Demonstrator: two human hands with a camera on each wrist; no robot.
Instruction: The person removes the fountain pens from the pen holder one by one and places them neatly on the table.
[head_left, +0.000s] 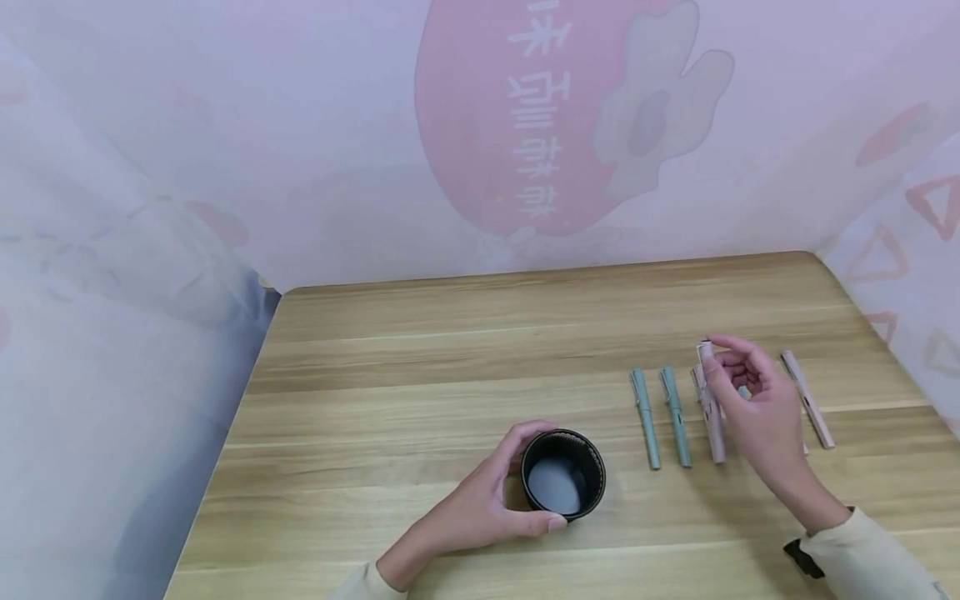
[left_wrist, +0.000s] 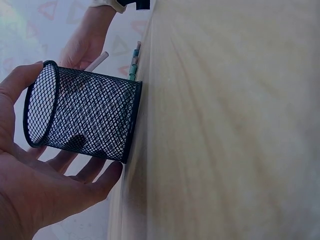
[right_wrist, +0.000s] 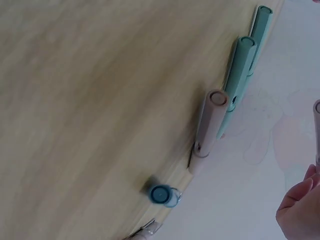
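My left hand holds a black mesh pen holder, thumb and fingers on opposite sides of it. In the left wrist view the pen holder stands upright on the table, its mouth away from the tabletop. Off to the right, my right hand pinches a pale pink pen raised over the table. Another pink pen lies below it. Left of this are two green pens side by side. A blue pen is mostly hidden under the right hand in the head view.
A further pink pen lies right of my right hand. The wood-grain table meets a pale printed backdrop at its far edge. Similar cloth hangs along the left and right sides.
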